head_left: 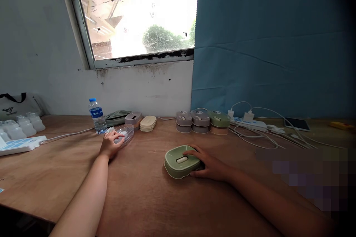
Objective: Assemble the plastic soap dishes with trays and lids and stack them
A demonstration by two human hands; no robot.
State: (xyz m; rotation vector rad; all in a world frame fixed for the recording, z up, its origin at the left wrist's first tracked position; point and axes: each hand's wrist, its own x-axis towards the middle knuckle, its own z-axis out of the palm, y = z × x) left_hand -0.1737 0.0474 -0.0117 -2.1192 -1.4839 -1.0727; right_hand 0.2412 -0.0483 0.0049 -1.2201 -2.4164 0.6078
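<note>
A brown wooden desk (144, 196) runs beneath a window (150, 18) and a blue cloth (267, 44) that hangs over the wall. On its open middle sits a green box (175, 169), rounded and low, its long axis running roughly left to right. The right hand (204, 163) is much the nearer one, clasping the box's right end: thumb at the near side, the other fingers parted across the top and far edge, so the box extends leftward from them. The left hand (111, 143) is well apart, farther back and to the left, fingers bent over a clear dish (129, 135); whether they pinch its rim or merely rest there, I cannot tell. Beige lids (148, 123) lie stacked beyond, between the two hands.
</note>
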